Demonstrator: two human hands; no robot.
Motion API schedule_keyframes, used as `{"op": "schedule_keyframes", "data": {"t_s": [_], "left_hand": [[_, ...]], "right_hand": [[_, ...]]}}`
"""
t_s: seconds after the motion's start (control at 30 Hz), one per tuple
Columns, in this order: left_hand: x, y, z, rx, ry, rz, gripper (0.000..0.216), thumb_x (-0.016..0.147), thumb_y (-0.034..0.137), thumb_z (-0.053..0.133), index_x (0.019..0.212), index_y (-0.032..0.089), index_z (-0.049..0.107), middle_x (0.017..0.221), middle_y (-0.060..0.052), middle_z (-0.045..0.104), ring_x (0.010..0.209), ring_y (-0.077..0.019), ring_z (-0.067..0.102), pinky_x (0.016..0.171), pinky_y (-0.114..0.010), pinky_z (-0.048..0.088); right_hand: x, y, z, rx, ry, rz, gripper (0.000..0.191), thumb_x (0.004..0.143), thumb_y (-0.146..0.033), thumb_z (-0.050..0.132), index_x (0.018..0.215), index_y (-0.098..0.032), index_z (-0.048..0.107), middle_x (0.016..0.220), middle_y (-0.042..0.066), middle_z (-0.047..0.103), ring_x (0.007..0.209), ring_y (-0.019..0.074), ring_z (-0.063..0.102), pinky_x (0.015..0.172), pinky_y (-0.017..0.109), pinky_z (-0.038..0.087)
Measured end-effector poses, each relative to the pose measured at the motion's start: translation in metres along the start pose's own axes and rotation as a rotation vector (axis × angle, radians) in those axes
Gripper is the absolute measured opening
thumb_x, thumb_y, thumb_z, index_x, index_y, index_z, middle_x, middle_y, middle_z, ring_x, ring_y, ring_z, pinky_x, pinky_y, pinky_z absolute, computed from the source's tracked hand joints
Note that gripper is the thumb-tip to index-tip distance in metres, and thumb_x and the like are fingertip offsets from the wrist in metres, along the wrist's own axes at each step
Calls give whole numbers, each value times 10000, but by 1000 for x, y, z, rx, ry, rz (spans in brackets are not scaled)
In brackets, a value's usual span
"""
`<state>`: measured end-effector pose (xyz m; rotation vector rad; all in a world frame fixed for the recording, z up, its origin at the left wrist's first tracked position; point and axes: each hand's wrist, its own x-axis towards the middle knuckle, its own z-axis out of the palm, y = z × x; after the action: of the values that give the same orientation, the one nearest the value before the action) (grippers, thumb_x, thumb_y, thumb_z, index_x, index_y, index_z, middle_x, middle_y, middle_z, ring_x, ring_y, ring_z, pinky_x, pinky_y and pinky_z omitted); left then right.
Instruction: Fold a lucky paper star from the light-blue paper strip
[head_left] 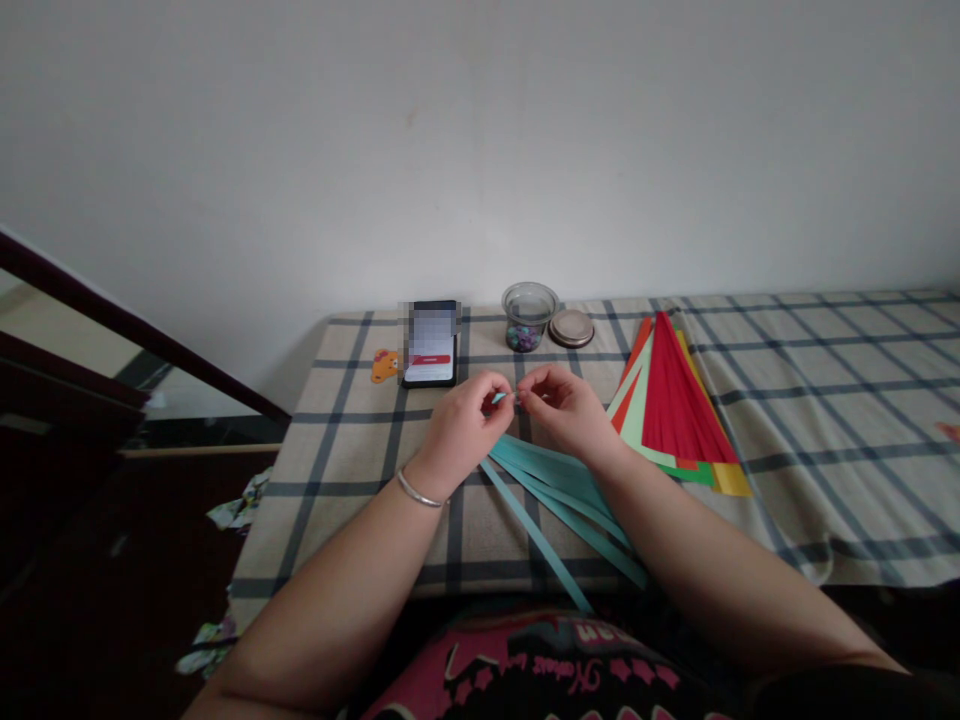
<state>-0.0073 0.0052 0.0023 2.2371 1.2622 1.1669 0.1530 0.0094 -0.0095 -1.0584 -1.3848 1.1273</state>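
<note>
Between the left hand (465,425) and the right hand (566,410), a thin teal paper strip (504,398) looks matt and smooth. More teal paper strips (559,495) below the hands share that flat finish. Under them, the checked cloth (352,470) appears woven and dull. On the left wrist, a bangle (418,491) shines like metal. Right of the right hand, the coloured paper sheets (671,400) look matt. Beyond the hands, the jar (529,316) is clear and glossy, its lid (571,327) dull, and the phone (430,343) glossy.
</note>
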Motion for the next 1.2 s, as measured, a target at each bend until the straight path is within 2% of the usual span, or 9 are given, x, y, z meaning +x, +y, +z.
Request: {"op": "schedule_keyframes", "data": {"t_s": [0.23,0.47,0.77,0.87,1.0,1.2], "left_hand": [[-1,1,0,115,-35,23,71,832,150,536,842,183,598,773,-19,677,702,-139,622,679,-244,467],[-1,2,0,250,-25,36,68,815,151,553,821,191,608,732,-7,676,681,-149,633,637,-244,442],[-2,0,1,318,-46,86,50,797,153,582,801,199,602,703,2,674,663,-153,635,602,-247,414],[-2,0,0,323,-45,108,59,791,144,582,797,199,602,687,4,668,648,-154,631,587,-249,404],[-2,3,0,294,-27,134,74,785,128,570,792,193,604,686,0,665,638,-152,625,593,-250,413],[-1,3,0,162,-4,76,96,802,125,534,821,190,603,719,-2,660,642,-126,600,633,-232,442]], "right_hand": [[-2,-4,-1,-210,-14,-44,112,782,-291,593,790,-180,609,705,4,636,620,115,579,579,243,453],[-5,-9,-2,-371,-17,-70,47,752,-213,562,752,-184,599,688,-1,628,594,111,569,570,233,457],[-7,-14,0,-601,0,-106,52,737,-217,549,719,-190,590,682,-2,622,609,122,559,593,247,432],[-7,-15,0,-563,-18,-82,46,723,-207,541,695,-188,571,655,-11,599,591,115,541,589,243,421],[-5,-12,0,-381,-47,8,58,727,-232,518,703,-188,546,646,-26,559,575,104,516,564,231,407],[0,-8,-1,-277,-30,32,89,730,-272,508,709,-187,524,639,-34,524,593,108,496,593,241,393]]}}
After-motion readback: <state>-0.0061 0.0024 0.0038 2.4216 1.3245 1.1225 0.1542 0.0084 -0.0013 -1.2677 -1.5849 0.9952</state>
